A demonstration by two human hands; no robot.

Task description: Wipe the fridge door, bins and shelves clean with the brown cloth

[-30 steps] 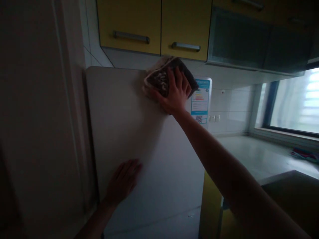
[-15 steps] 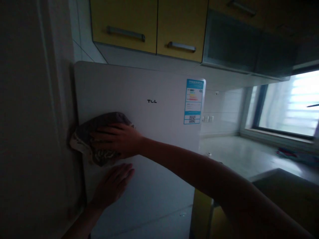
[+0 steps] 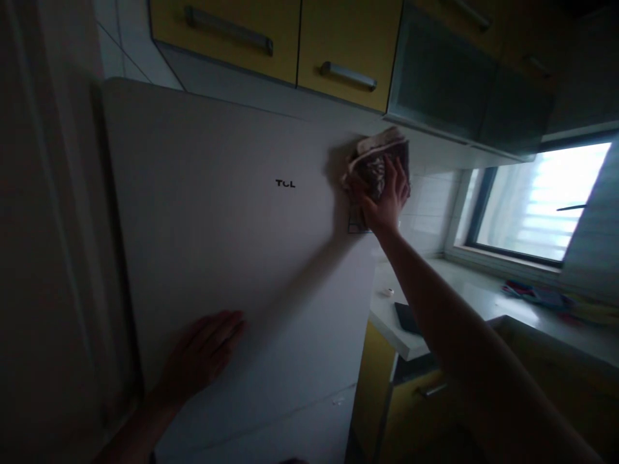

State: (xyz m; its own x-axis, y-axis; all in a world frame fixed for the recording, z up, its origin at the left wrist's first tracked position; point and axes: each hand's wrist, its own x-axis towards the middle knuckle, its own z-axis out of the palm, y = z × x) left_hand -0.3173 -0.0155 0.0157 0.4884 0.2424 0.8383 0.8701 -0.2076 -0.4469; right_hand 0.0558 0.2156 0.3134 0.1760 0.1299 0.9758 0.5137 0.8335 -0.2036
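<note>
A pale refrigerator door (image 3: 217, 245) with a TCL logo fills the middle of the view. My right hand (image 3: 387, 196) presses a folded, dark patterned cleaning cloth (image 3: 380, 154) with a light edge against the door's upper right corner. Cloth and hand cover most of the sticker there; only its lower edge (image 3: 356, 225) shows. Low on the left side of the door, my left hand (image 3: 206, 348) lies flat with its fingers stretched out, holding nothing.
Yellow wall cabinets (image 3: 227, 45) with metal handles hang above the refrigerator. To the right a white countertop (image 3: 435, 283) carries a dark flat object (image 3: 407, 318) and cloth-like items (image 3: 536, 296). Behind it is a bright window (image 3: 541, 203). A wall edge (image 3: 53, 225) borders the left.
My right hand has swept the cloth from the door's left side to its upper right corner, over the sticker. My left hand stays low on the door. The view has shifted slightly.
</note>
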